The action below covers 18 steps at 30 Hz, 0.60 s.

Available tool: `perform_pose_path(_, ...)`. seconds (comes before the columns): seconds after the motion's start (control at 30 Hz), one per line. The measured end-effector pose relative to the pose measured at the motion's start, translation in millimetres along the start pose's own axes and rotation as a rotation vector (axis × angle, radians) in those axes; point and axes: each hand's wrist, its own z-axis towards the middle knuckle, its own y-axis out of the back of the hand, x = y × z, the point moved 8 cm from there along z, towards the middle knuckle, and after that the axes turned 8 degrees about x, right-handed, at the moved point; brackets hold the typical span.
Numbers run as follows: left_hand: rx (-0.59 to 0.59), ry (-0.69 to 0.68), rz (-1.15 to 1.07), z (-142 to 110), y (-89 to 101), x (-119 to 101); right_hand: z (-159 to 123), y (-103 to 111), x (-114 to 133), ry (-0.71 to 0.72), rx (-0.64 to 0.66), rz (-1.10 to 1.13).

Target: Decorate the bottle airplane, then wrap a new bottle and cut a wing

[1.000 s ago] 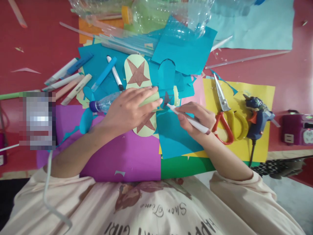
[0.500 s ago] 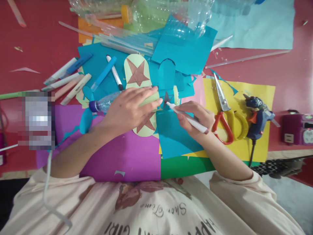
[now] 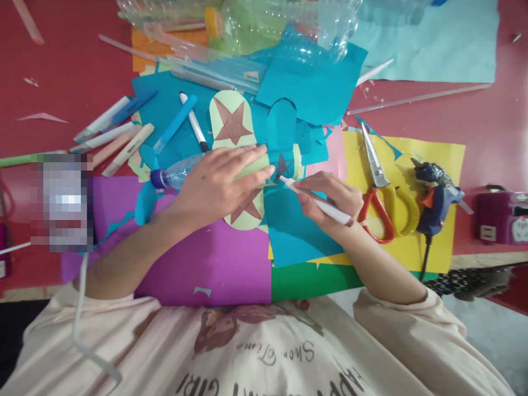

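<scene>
My left hand (image 3: 225,179) lies over a small clear plastic bottle (image 3: 176,177) with a blue cap, its fingers curved across the body and its thumb hidden. A pale green paper piece (image 3: 231,98) with rounded ends and brown stars crosses under that hand. Closed around a white marker (image 3: 330,210) with a brown end, my right hand (image 3: 332,195) is just right of the bottle. The marker's tip meets the lower edge of a dark brown star (image 3: 284,165) on the blue bottle end. A rounded blue flap (image 3: 282,122) sticks out above it.
Scissors (image 3: 377,192) and a glue gun (image 3: 433,192) lie on yellow paper at the right. Several markers (image 3: 127,148) are at the left, near a blurred pale object (image 3: 61,203) with a cable. Large clear bottles (image 3: 289,33) lie at the back. Purple paper (image 3: 206,258) is in front.
The marker's tip has shifted slightly left and down at the star, and more of the star shows. My left hand and the bottle look unmoved.
</scene>
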Motion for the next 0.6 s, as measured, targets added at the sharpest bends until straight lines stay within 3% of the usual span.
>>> perform_pose_path(0.3,0.045,0.035,-0.058,0.6,-3.6,3.3,-0.8,0.2,-0.6,-0.006,-0.010,-0.021)
perform_pose_path(0.5,-0.054,-0.027,0.044,-0.7,2.8,-2.7,-0.9,-1.4,-0.9,0.004,0.022,0.005)
perform_pose_path(0.6,-0.029,-0.014,0.037,-0.4,0.7,-1.5,-0.4,-1.9,0.4,0.013,0.032,0.006)
